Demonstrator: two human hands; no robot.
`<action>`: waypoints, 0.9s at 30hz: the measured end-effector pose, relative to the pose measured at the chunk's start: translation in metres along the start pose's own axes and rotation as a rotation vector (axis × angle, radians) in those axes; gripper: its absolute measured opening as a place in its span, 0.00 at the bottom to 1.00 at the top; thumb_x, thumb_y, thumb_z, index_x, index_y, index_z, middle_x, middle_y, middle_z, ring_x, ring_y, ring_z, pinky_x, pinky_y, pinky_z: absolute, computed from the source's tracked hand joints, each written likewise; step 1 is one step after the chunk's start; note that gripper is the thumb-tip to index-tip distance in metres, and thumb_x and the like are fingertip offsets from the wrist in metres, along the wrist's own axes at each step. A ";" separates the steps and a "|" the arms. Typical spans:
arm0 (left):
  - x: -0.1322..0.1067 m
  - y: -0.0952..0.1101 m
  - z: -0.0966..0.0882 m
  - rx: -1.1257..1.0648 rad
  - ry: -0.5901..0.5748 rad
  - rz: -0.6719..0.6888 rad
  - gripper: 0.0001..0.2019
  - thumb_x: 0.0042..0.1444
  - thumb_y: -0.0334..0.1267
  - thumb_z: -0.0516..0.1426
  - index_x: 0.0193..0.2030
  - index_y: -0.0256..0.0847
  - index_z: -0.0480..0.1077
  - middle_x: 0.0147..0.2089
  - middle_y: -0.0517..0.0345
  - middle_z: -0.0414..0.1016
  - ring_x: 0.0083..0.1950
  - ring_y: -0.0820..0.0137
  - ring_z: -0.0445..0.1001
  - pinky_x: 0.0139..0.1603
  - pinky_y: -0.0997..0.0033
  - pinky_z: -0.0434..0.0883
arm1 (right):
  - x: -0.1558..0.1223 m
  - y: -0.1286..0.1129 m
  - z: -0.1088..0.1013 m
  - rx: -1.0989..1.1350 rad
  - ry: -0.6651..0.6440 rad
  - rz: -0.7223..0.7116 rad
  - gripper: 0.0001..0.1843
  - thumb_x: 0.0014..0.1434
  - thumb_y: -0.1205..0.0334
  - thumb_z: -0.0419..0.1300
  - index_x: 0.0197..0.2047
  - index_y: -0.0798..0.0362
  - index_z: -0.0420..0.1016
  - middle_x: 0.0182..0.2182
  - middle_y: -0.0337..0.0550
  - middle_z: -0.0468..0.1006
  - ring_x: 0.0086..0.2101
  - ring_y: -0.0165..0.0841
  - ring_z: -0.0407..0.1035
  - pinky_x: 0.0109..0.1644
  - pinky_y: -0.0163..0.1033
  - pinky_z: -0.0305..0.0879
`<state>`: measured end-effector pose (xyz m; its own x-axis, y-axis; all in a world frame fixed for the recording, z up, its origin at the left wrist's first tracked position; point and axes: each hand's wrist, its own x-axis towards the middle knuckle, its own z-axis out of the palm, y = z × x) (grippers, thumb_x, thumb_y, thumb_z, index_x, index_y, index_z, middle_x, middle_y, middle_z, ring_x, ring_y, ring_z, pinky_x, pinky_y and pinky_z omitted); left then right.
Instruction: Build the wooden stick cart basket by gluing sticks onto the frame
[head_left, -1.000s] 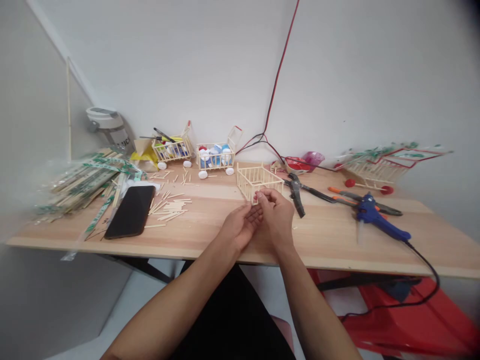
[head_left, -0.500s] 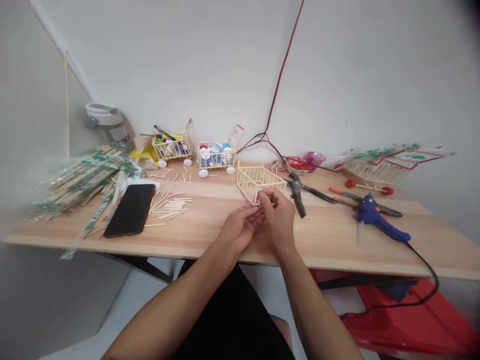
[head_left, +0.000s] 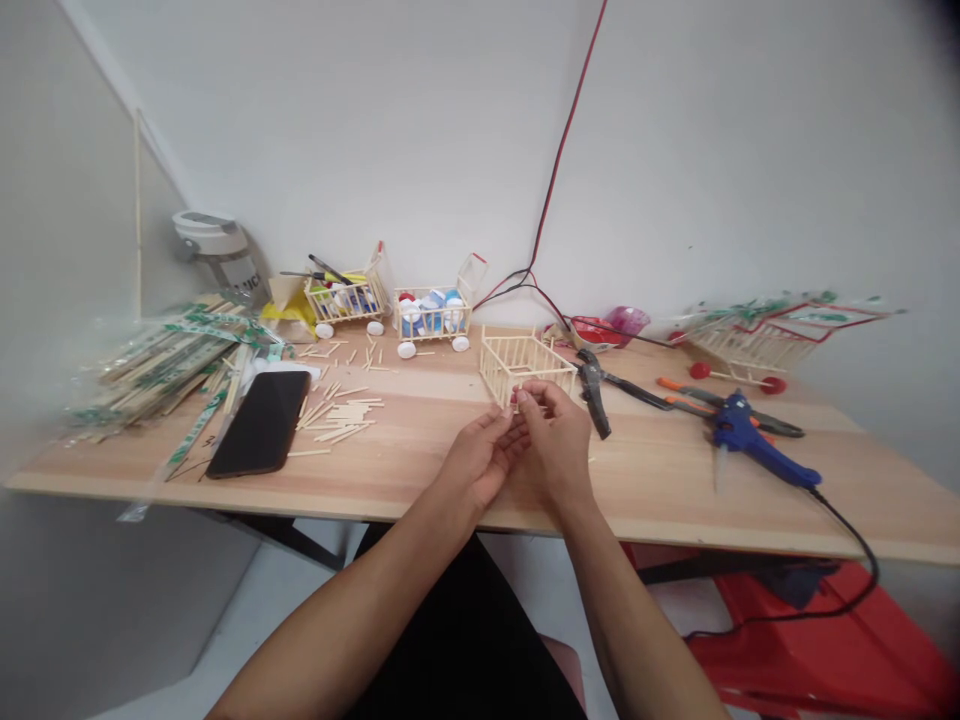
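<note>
A small open basket made of thin wooden sticks (head_left: 527,352) is at the middle of the table, its near end between my hands. My right hand (head_left: 559,435) is closed, thumb and fingers pinching the basket's near corner. A tiny red spot shows at the fingertips there, too small to name. My left hand (head_left: 480,460) has its fingers curled against the same near end from the left. Fingertips of both hands meet, hiding part of the corner.
Cut sticks (head_left: 349,415) and a phone (head_left: 260,422) lie left. Two stick carts, one with bottle caps (head_left: 431,312), stand behind. On the right are pliers (head_left: 594,395), a blue glue gun (head_left: 757,440) with its cord, and a red-wheeled cart (head_left: 750,350). Bundled sticks (head_left: 180,350) lie far left.
The basket has shifted slightly to the right and turned a little, with both hands staying at its near corner. Other things on the table keep their places.
</note>
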<state>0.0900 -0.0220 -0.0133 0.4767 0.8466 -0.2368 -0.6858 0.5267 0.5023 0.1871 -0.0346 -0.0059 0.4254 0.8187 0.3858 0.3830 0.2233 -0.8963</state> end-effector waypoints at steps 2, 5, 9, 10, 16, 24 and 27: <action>0.001 0.000 0.000 -0.004 0.006 0.001 0.02 0.57 0.27 0.60 0.36 0.30 0.75 0.34 0.47 0.80 0.36 0.68 0.79 0.51 0.66 0.72 | -0.001 0.000 0.001 -0.003 0.005 -0.001 0.11 0.58 0.55 0.58 0.37 0.52 0.76 0.32 0.41 0.79 0.33 0.33 0.72 0.39 0.38 0.66; 0.001 0.000 0.000 -0.020 0.009 -0.002 0.02 0.57 0.26 0.60 0.35 0.31 0.75 0.34 0.48 0.79 0.36 0.69 0.78 0.50 0.67 0.72 | -0.001 -0.001 0.001 -0.007 0.006 -0.001 0.10 0.58 0.56 0.58 0.37 0.52 0.76 0.33 0.41 0.80 0.34 0.33 0.72 0.39 0.37 0.66; 0.002 -0.001 -0.001 -0.035 0.013 0.007 0.02 0.58 0.26 0.59 0.34 0.31 0.74 0.32 0.51 0.78 0.33 0.72 0.77 0.48 0.69 0.71 | 0.001 -0.002 -0.001 -0.001 -0.031 -0.006 0.10 0.58 0.56 0.59 0.38 0.52 0.76 0.34 0.42 0.80 0.35 0.33 0.73 0.39 0.37 0.66; 0.002 -0.001 -0.001 -0.037 0.016 0.009 0.03 0.58 0.26 0.59 0.34 0.31 0.74 0.32 0.51 0.78 0.33 0.72 0.76 0.47 0.70 0.71 | 0.002 -0.002 -0.002 0.004 -0.045 -0.003 0.09 0.57 0.57 0.59 0.38 0.52 0.76 0.35 0.42 0.80 0.35 0.33 0.73 0.39 0.37 0.66; 0.002 0.000 -0.001 0.012 0.036 0.017 0.04 0.59 0.27 0.57 0.34 0.30 0.73 0.31 0.51 0.77 0.32 0.73 0.75 0.45 0.71 0.72 | 0.005 0.008 -0.006 0.027 -0.111 0.019 0.09 0.57 0.57 0.60 0.38 0.52 0.75 0.35 0.42 0.80 0.36 0.33 0.73 0.38 0.37 0.65; -0.024 0.023 -0.006 0.939 0.188 0.466 0.07 0.56 0.33 0.60 0.39 0.40 0.65 0.31 0.60 0.73 0.32 0.70 0.73 0.39 0.67 0.72 | 0.004 0.011 -0.010 -0.016 -0.104 0.019 0.08 0.57 0.57 0.60 0.37 0.53 0.75 0.35 0.42 0.80 0.36 0.33 0.73 0.39 0.37 0.62; -0.020 0.040 0.001 1.433 0.135 1.069 0.08 0.55 0.31 0.60 0.42 0.40 0.69 0.50 0.51 0.73 0.56 0.61 0.69 0.60 0.56 0.65 | 0.004 0.008 -0.009 -0.023 -0.091 0.021 0.08 0.56 0.58 0.61 0.37 0.53 0.75 0.34 0.42 0.80 0.35 0.33 0.73 0.38 0.37 0.62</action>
<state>0.0535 -0.0182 0.0129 0.0969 0.7794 0.6190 0.3630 -0.6068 0.7071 0.1991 -0.0345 -0.0093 0.3574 0.8680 0.3448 0.3944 0.1944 -0.8981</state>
